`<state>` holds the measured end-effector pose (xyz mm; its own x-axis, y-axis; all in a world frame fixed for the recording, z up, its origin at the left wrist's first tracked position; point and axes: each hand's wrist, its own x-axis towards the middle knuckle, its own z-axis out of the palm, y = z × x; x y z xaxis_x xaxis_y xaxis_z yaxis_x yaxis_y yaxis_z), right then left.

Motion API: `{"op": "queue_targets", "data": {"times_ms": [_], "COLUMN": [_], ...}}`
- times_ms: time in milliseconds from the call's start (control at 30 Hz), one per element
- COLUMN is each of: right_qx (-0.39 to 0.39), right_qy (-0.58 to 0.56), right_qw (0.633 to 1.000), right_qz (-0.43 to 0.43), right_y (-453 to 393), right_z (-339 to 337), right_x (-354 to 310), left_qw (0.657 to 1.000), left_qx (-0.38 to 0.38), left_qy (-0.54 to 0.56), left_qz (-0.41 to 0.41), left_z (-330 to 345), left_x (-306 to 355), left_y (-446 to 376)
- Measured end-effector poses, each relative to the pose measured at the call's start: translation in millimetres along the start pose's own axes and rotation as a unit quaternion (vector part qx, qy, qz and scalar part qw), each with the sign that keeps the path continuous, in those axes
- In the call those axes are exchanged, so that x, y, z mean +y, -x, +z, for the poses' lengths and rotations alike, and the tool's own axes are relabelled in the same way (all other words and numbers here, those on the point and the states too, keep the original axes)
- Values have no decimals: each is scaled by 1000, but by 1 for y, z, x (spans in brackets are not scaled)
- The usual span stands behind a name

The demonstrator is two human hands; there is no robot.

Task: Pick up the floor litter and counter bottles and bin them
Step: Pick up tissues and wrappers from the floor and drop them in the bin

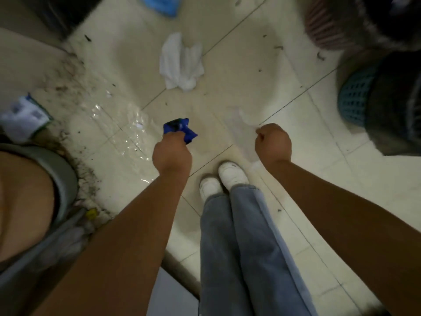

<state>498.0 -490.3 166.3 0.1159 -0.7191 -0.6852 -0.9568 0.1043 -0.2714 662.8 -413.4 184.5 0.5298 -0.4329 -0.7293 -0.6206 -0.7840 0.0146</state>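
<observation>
My left hand [172, 156] is closed around a crumpled blue wrapper [181, 130], held above the tiled floor. My right hand [273, 142] is a fist that pinches a faint, blurred sheet of clear plastic film [247, 135] hanging beside it. A crumpled white tissue or cloth [181, 62] lies on the tiles ahead of both hands. Another shiny clear wrapper [127, 131] lies flat on the floor left of my left hand. A white and blue packet [22, 117] rests at the far left. A blue item [159, 3] shows at the top edge.
A teal mesh bin [357, 96] with a dark liner stands at the right, a pinkish basket [323, 21] behind it. A grey round rim [66, 179] fills the lower left, with dirt specks along the wall. My white shoes [232, 174] and jeans are below.
</observation>
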Motion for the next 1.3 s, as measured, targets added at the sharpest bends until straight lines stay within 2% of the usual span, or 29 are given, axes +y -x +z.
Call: {"op": "queue_targets", "data": {"times_ms": [100, 200, 333, 433, 500, 567, 667, 767, 833, 933, 1000, 1100, 1300], "right_qx": [44, 124, 242, 283, 302, 285, 206, 65, -44, -134, -140, -108, -50], "right_qy": [-41, -105, -231, -284, -323, -323, -289, -247, -167, -54, -18, 32, 164], "right_qw": [998, 984, 930, 890, 860, 859, 895, 938, 967, 979, 983, 993, 976], "right_qz": [23, 78, 153, 216, 256, 277, 270, 234, 188, 146, 119, 48, -135], "right_y": [31, 56, 74, 77, 71, 58, 25, -7, -27, -46, -49, -49, -37], "right_z": [-76, -156, -251, -300, -320, -329, -330, -324, -314, -303, -299, -293, -294], "right_x": [10, 34, 89, 144, 177, 211, 251, 275, 286, 296, 293, 276, 182], "left_qw": [996, 986, 955, 932, 926, 928, 939, 944, 950, 954, 953, 954, 981], "left_qx": [3, 6, -2, -21, -37, -55, -81, -119, -133, -124, -106, -87, -29], "left_qy": [-6, -3, 18, 48, 56, 64, 50, 3, -56, -116, -143, -175, -169], "left_qz": [90, 166, 294, 358, 372, 362, 331, 307, 277, 247, 246, 226, 89], "left_z": [-35, -59, -68, -57, -41, -21, 10, 38, 51, 54, 49, 34, -14], "left_x": [66, 134, 226, 288, 323, 356, 406, 443, 457, 458, 443, 407, 304], "left_y": [43, 85, 136, 169, 181, 185, 174, 154, 143, 136, 137, 139, 135]}}
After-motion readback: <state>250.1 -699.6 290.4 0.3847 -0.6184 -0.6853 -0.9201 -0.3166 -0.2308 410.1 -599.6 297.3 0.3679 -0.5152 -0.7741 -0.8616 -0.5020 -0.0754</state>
